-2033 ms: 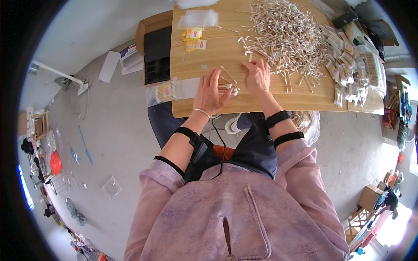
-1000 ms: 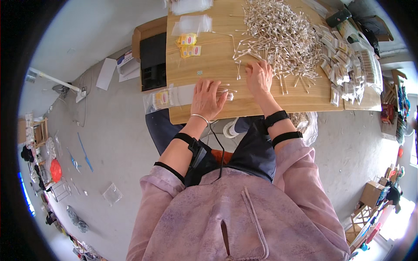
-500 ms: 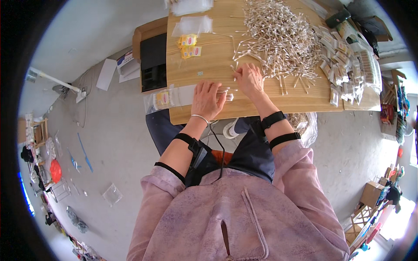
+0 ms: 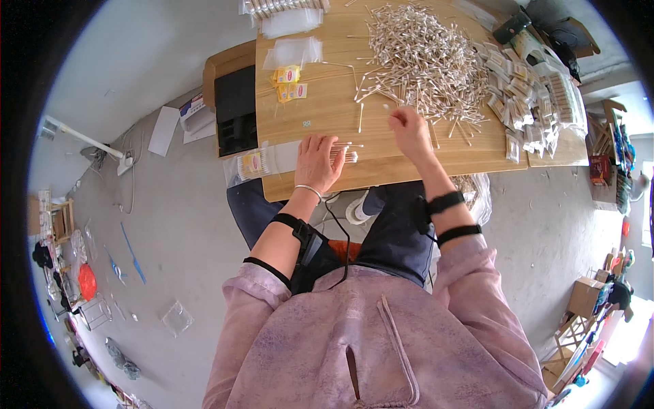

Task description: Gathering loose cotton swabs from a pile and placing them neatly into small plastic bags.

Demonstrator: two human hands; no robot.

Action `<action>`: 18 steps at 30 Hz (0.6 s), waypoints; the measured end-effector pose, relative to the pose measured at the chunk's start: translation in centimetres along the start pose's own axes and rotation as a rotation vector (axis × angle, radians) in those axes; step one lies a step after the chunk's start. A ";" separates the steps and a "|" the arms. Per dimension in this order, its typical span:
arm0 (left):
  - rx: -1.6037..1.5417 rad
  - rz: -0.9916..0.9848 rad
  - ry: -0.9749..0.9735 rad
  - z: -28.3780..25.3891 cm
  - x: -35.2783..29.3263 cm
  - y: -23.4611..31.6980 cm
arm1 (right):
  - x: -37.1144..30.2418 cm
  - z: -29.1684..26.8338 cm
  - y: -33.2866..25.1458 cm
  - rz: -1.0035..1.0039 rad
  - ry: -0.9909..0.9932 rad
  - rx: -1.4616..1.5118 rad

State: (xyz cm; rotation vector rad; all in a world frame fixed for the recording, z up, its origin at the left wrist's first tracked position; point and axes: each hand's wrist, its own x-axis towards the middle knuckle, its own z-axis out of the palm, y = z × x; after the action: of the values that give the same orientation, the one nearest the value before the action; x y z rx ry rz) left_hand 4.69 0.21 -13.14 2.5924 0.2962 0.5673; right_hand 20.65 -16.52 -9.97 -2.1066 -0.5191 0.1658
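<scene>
A small row of cotton swabs (image 4: 350,153) lies near the table's front edge. My left hand (image 4: 315,163) is bent over it, thumb and fingers around the swabs, whose tips stick out on the right. My right hand (image 4: 411,133) is raised just off the front of a big heap of loose cotton swabs (image 4: 429,61), its fingers pinched together. What is in the pinch, if anything, I cannot make out. One swab (image 4: 360,118) lies alone between my hands. Left of my left hand is a clear bag of swabs with a yellow label (image 4: 253,163).
Yellow cards (image 4: 291,91) and clear empty bags (image 4: 294,52) lie at the table's left side. Packed swab bags (image 4: 528,95) are piled at the right. A dark open box (image 4: 236,109) stands against the left edge. Below the table hangs a plastic bag (image 4: 481,199).
My right hand has lifted away from the lone swab and moved right, its fingers drawing together. My left hand stays over the swab row. The whole view has shifted slightly.
</scene>
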 end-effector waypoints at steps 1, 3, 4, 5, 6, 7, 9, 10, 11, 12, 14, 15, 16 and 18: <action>-0.001 0.000 -0.003 0.0 -0.2 -0.2 | -0.8 -1.6 0.0 0.052 0.020 0.062; -0.046 -0.004 0.043 0.2 -0.3 -0.4 | -3.1 -5.6 0.3 0.074 0.114 0.004; -0.051 -0.001 0.040 0.2 -0.2 -0.2 | -4.2 -7.7 2.1 0.124 0.133 -0.052; -0.061 -0.007 0.036 0.1 -0.3 -0.2 | -5.6 -9.6 3.2 0.126 0.166 -0.156; -0.072 -0.010 0.032 0.0 -0.2 -0.2 | -6.9 -11.7 4.9 0.203 0.160 -0.251; -0.058 -0.012 0.023 -0.2 -0.1 -0.1 | -8.2 -13.1 4.7 0.279 0.141 -0.382; -0.030 0.058 0.054 -0.2 0.2 0.4 | -9.6 -14.9 6.0 0.233 0.247 -0.780; -0.026 0.056 0.050 -0.3 0.2 0.4 | -10.0 -14.8 7.0 0.144 0.340 -0.898; -0.032 0.058 0.052 -0.3 0.3 0.4 | -9.6 -14.1 6.9 0.144 0.334 -0.889; -0.045 0.063 0.052 -0.2 0.1 0.4 | -8.8 -12.9 5.9 0.081 0.231 -0.759; -0.051 0.058 0.056 -0.2 -0.2 0.1 | -7.7 -8.8 4.1 -0.043 0.104 -0.517; -0.061 0.054 0.065 -0.1 -0.3 0.0 | -7.4 -5.9 3.0 -0.104 0.079 -0.407; -0.053 0.050 0.065 -0.2 -0.5 -0.2 | -7.2 -3.4 1.1 -0.144 0.020 -0.248; -0.050 0.033 0.073 -0.3 -0.8 -0.4 | -6.8 0.3 -1.0 -0.202 -0.119 -0.216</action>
State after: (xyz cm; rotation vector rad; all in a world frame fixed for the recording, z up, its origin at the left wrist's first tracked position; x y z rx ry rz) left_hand 3.78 0.43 -13.40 2.5363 0.2595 0.6737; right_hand 14.08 -18.70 -9.87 -2.2457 -0.8495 0.1234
